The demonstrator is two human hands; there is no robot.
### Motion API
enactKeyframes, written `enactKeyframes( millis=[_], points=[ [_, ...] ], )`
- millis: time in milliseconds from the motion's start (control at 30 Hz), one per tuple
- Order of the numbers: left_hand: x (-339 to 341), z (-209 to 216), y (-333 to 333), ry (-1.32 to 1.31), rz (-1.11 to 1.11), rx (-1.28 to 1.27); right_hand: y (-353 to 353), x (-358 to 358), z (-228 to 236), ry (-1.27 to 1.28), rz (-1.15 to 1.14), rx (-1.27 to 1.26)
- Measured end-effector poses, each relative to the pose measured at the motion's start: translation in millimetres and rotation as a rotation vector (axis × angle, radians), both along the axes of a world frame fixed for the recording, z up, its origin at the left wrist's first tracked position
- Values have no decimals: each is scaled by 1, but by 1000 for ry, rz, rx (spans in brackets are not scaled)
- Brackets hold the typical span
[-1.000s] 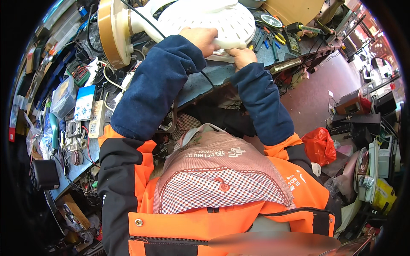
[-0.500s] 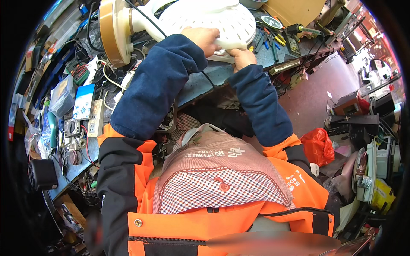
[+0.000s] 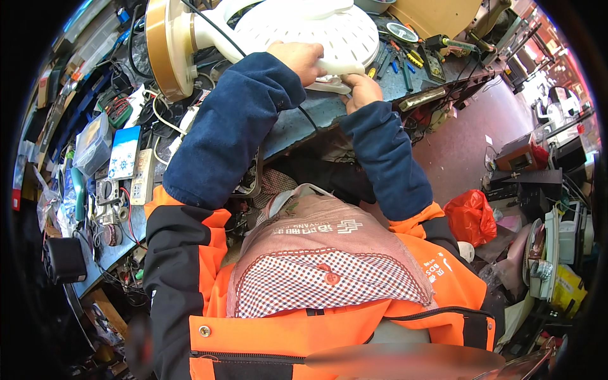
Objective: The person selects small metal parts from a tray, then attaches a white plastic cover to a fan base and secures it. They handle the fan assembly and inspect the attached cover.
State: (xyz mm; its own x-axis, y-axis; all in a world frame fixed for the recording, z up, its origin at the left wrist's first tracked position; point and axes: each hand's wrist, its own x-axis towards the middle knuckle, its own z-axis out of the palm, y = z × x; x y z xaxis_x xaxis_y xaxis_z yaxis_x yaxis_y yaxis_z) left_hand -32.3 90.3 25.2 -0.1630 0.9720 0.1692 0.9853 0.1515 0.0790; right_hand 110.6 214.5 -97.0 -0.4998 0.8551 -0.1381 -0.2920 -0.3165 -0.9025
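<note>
A white appliance that looks like an electric fan (image 3: 339,41) lies on the workbench at the top of the view. It has a round slotted face and a thick neck leading left to a gold-rimmed disc (image 3: 166,50). My left hand (image 3: 297,61) is closed on the near edge of the slotted part, its fingertips partly hidden. Just to its right, my right hand (image 3: 363,92) grips a white piece at that same edge, with bent fingers and its thumb side out of sight. A black cord (image 3: 218,28) runs across the neck.
Screwdrivers and other hand tools (image 3: 402,60) lie right of the appliance. On the left, the bench (image 3: 120,247) carries cables, a power strip (image 3: 142,177), a clear plastic box (image 3: 93,144) and a blue-and-white box (image 3: 125,152). A red bag (image 3: 472,217) and appliance parts fill the floor at right.
My right hand has turned slightly at the wrist and shifted a little down, showing more of its back. The left hand and the appliance stay almost where they were.
</note>
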Motion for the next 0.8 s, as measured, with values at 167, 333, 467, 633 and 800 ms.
enactKeyframes(
  millis=[167,333,467,633,800],
  points=[
    [6,6,0,4,22,-50,-3,15,-2,91,-8,-202],
    [1,-2,1,43,1,-29,-1,24,-4,218,100,-376],
    [-3,-13,1,78,-18,-63,1,25,2,248,162,-406],
    [-2,-16,0,100,-20,-101,-4,16,3,163,272,-279],
    [-4,-23,1,143,-31,-132,-1,6,-6,195,257,-247]
  ],
)
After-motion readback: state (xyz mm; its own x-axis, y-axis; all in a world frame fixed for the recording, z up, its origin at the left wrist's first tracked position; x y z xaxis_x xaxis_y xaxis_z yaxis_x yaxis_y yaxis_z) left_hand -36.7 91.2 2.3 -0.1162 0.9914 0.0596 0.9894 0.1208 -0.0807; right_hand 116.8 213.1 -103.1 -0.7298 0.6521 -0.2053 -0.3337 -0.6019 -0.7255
